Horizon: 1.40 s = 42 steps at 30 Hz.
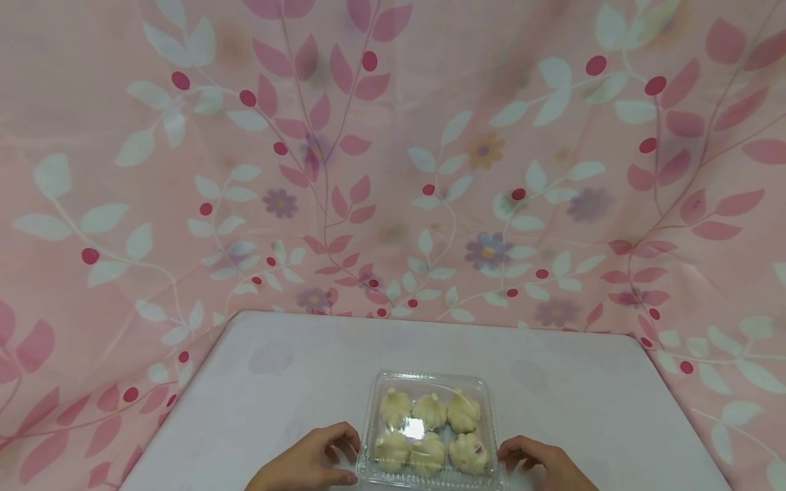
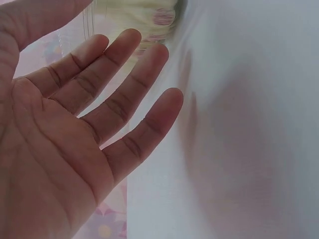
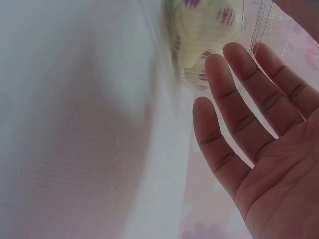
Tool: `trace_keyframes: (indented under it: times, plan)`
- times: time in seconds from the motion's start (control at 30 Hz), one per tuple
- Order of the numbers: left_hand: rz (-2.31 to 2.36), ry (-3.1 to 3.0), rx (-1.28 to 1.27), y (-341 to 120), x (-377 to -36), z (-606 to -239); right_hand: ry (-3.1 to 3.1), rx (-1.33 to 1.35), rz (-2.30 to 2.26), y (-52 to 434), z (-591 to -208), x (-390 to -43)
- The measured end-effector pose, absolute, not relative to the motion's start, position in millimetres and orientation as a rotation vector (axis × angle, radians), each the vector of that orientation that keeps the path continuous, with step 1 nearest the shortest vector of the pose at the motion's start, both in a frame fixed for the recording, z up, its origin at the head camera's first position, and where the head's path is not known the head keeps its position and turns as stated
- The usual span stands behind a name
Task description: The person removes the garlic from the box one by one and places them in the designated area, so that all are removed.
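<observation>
The box (image 1: 436, 383) sits on the tabletop (image 1: 295, 372) in front of me, between my two grips, its clear lid (image 1: 414, 428) looking closed. Inside, six pale, pleated pieces (image 1: 428, 409) lie in two rows of three; the near one on the right carries a small dark mark.

My left grip (image 1: 316, 458) is just beside the box's left side, and my right grip (image 1: 546, 460) is just beside its right side. Both have hold of nothing: in each wrist view the fingers are extended and loosely fanned, the palm bare. The fingertips come very near the walls, yet I cannot tell whether any of them touch.

I judge the step in hand to be placing my grips about the box, either just before taking hold or just after letting go; the stillness of this moment does not settle which. If I mean to take hold, the next move calls for bringing both sets of fingers in evenly against the side walls, gently, since thin plastic would probably flex or crackle under a hard squeeze.
</observation>
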State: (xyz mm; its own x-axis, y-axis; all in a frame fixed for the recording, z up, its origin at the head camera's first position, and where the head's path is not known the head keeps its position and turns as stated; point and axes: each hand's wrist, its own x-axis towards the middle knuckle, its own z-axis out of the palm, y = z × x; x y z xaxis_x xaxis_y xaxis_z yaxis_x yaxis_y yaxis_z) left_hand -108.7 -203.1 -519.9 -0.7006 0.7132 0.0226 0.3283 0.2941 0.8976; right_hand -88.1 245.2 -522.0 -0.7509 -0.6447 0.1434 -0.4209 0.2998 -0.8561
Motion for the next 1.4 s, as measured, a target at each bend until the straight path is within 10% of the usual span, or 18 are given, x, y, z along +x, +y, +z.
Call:
trace_keyframes:
  times: [1.4]
  plan:
    - [1.754, 1.618, 0.576, -197.1, -105.7, -524.9, 2.461, -0.919, -1.378, 242.8, -523.5, -86.9]
